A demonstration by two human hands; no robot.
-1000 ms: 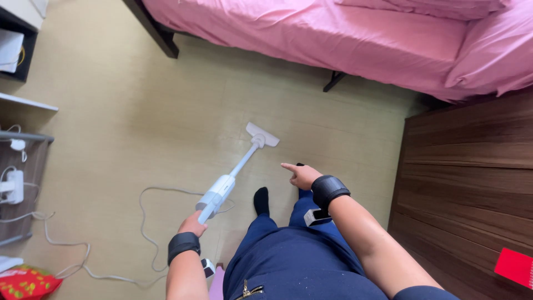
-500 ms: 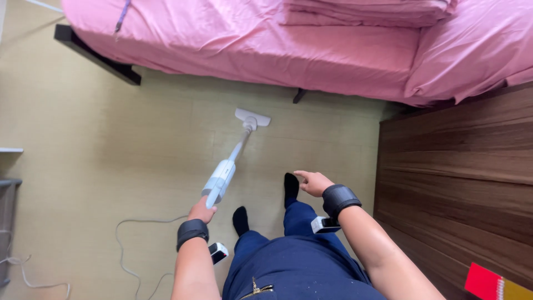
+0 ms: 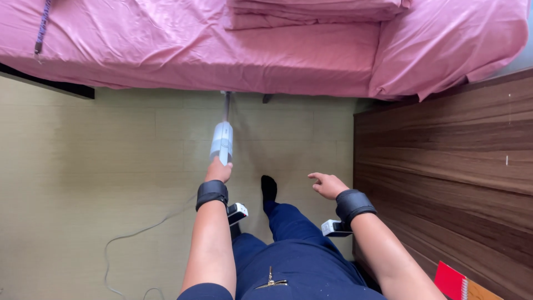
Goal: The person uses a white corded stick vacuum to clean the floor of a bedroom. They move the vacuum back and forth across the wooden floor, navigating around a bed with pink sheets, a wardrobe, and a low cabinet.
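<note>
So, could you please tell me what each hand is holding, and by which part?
The left hand grips the white stick vacuum by the handle at its near end. The right hand holds nothing.

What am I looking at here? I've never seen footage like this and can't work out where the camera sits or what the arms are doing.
There is no machine here: the camera is worn on a person's head and looks down, so you see their own arms, dark blue trousers and a black-socked foot. Each wrist wears a black band with a small white device clipped below it. The left hand grips the handle of a white stick vacuum cleaner, whose tube runs forward until its head is hidden under the pink-covered bed. The right hand is open and holds nothing, hovering beside a dark wooden cabinet. A thin white cord trails across the beige floor.
</note>
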